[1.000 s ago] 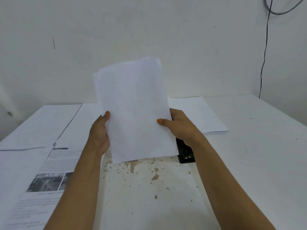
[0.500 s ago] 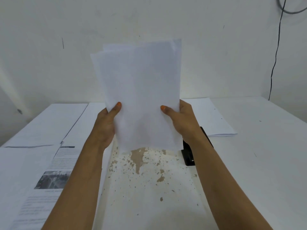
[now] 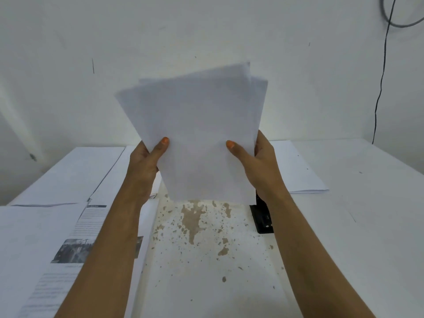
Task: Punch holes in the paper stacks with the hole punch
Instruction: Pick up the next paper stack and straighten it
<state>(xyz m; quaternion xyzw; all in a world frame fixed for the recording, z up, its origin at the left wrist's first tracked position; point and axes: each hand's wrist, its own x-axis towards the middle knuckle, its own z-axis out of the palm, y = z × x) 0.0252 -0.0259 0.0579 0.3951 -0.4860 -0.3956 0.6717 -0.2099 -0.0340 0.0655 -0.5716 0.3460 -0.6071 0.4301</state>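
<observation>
Both hands hold the stack (image 3: 195, 138) upright above the tabletop (image 3: 367, 203), long axis near vertical and tipped a little to the right. The left hand (image 3: 146, 166) and right hand (image 3: 257, 166) have their fingers clamped on its lower side edges, thumbs in front. The punch (image 3: 262, 218) lies below, just beside the right wrist (so that hand is nearer). Against half a second ago, the sheets are fanned more unevenly at the top.
</observation>
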